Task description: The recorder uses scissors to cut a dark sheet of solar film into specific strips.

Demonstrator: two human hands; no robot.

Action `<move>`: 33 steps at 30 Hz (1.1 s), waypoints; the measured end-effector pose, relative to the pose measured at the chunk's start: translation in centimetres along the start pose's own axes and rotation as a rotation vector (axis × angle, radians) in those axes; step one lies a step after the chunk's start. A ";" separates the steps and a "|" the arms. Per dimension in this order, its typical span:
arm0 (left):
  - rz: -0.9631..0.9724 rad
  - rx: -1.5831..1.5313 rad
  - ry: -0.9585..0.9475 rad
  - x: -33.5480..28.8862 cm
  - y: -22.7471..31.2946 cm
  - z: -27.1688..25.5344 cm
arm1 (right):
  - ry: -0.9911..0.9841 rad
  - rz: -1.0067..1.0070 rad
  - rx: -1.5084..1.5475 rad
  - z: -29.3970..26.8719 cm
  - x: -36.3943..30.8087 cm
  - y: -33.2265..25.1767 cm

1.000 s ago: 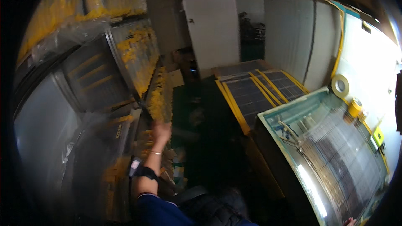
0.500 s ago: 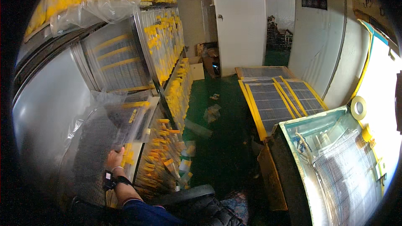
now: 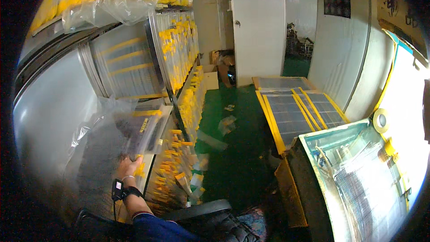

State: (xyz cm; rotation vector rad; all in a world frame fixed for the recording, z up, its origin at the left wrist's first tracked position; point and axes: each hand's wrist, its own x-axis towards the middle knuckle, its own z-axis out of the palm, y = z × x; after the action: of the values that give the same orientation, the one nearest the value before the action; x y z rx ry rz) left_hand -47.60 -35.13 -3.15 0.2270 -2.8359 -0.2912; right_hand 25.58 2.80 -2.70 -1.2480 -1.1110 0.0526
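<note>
My left hand (image 3: 129, 166) is closed on the right edge of a dark printed film sheet (image 3: 101, 148) in a clear plastic sleeve, its thumb toward the yellow tape strips. The fingers are partly hidden and blurred. A black strap with a small device (image 3: 118, 190) sits round my wrist. The sheet lies on a pale shelf board (image 3: 165, 118) at the left, with loose plastic bunched at its far end. Nothing of my right hand shows.
Racks of yellow-edged sleeves (image 3: 181, 58) rise on the left, with more below the board. At right stand a lit box (image 3: 313, 170) holding sheets, a tape roll (image 3: 381, 121), and yellow-taped panels (image 3: 286, 112). Plastic scraps (image 3: 227, 124) lie on the green floor. A black armrest (image 3: 201, 209) is near.
The whole view has shifted slightly, with the room sitting a little lower and farther right. My left hand stays at the sheet's edge, having shifted only slightly.
</note>
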 end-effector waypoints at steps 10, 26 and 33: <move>0.240 0.457 0.473 7.1 0.7 1.7 | 0.026 0.074 0.011 -1.4 0.0 0.6; 1.102 0.131 0.806 -12.1 45.0 -29.1 | 0.099 0.341 0.188 -2.1 -0.6 0.7; 1.597 -0.258 0.746 -35.6 52.3 -25.3 | 0.098 0.251 0.134 -1.9 -0.5 -2.4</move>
State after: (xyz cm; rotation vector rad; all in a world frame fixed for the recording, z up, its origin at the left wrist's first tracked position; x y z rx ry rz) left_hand -13.02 17.52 22.92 -1.5026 -1.4958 -0.1224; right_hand 25.45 0.24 -1.01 -1.2499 -0.8488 0.2494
